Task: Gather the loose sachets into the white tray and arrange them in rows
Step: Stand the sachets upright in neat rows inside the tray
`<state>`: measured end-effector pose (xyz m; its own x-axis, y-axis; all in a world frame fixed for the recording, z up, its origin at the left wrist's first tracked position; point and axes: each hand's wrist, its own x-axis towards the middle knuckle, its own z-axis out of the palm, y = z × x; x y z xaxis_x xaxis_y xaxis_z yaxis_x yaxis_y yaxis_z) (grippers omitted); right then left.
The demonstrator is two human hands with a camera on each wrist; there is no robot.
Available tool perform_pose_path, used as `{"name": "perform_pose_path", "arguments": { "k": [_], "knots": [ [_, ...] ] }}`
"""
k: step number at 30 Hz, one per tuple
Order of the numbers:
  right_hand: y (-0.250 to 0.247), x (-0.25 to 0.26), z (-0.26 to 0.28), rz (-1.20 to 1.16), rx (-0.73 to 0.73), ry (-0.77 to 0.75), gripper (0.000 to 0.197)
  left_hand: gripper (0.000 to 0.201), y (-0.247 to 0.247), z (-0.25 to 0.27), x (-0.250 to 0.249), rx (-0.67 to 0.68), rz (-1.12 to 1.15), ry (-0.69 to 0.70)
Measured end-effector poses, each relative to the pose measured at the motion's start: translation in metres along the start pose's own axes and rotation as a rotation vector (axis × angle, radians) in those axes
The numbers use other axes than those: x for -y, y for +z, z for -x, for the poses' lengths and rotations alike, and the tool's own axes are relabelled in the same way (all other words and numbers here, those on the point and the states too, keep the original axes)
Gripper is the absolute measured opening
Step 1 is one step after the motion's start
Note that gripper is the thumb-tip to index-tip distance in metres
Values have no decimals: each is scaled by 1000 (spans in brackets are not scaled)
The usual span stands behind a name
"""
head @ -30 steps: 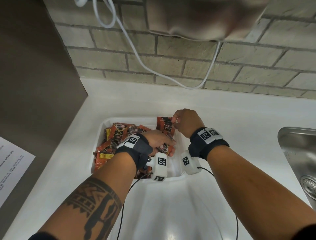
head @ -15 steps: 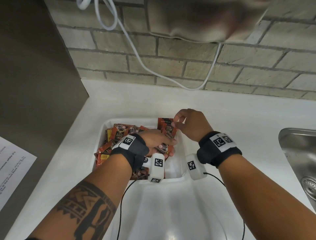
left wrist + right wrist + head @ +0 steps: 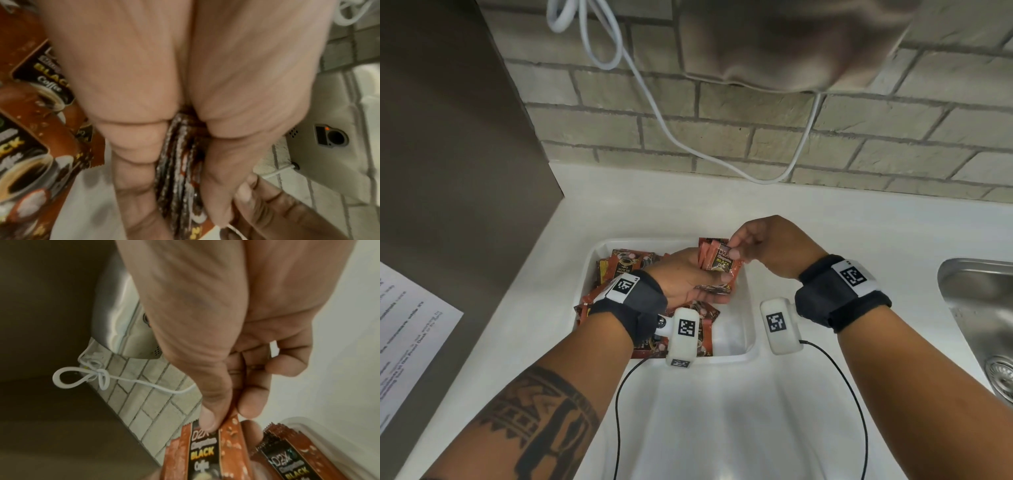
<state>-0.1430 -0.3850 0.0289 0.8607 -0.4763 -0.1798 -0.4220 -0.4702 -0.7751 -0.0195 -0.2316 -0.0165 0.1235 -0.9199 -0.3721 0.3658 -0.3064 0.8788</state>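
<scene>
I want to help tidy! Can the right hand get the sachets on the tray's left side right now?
Probably not: the right hand is pinching a sachet, and the left hand lies across the tray, in front of them.

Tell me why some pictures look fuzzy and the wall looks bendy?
Left wrist view: the left hand fills the frame, soft and blurred, like the coffee sachets. Right wrist view: the right hand is soft, the brown panel dim. Head view: sharper, but the wide lens curves the brick wall.
</scene>
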Motion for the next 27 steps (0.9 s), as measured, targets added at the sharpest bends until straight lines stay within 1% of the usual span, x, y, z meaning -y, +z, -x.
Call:
{"name": "perform_pose_path", "arguments": {
  "k": [4, 8, 10, 12, 13, 15, 17, 19, 21, 23, 25, 27],
  "knots": [
    [-1, 9, 2, 36, -37, -41, 7, 20, 1, 3, -1, -61, -186, 15],
    [-3, 13, 1, 52, -24, -43, 4, 24, -1, 4, 1, -73, -219, 22],
    [-3, 13, 1, 66, -23, -45, 4, 29, -2, 4, 1, -106, -264, 31],
    [-2, 12, -1, 94, -47, -47, 4, 30, -6, 4, -1, -151, -290, 26],
    [-2, 11, -2, 111, -77, -49, 4, 27, -9, 3, -1, -170, -295, 5],
    [-4, 8, -5, 140, -152, -60, 5, 27, -18, 3, -1, -189, -332, -91],
    [-7, 7, -8, 181, -185, -79, 6, 35, -24, 6, 1, -164, -373, -211],
    [-7, 5, -11, 226, -181, -84, 8, 42, -25, 6, 2, -125, -385, -285],
    [-5, 2, -15, 275, -174, -69, 14, 42, -20, 4, 2, -116, -375, -310],
    [0, 0, -18, 310, -161, -50, 21, 37, -17, 0, 5, -138, -383, -319],
    [4, -3, -19, 311, -150, -37, 24, 37, -15, -3, 7, -157, -392, -315],
    [5, -4, -18, 279, -148, -19, 24, 38, -14, -5, 8, -204, -337, -295]
  ]
}}
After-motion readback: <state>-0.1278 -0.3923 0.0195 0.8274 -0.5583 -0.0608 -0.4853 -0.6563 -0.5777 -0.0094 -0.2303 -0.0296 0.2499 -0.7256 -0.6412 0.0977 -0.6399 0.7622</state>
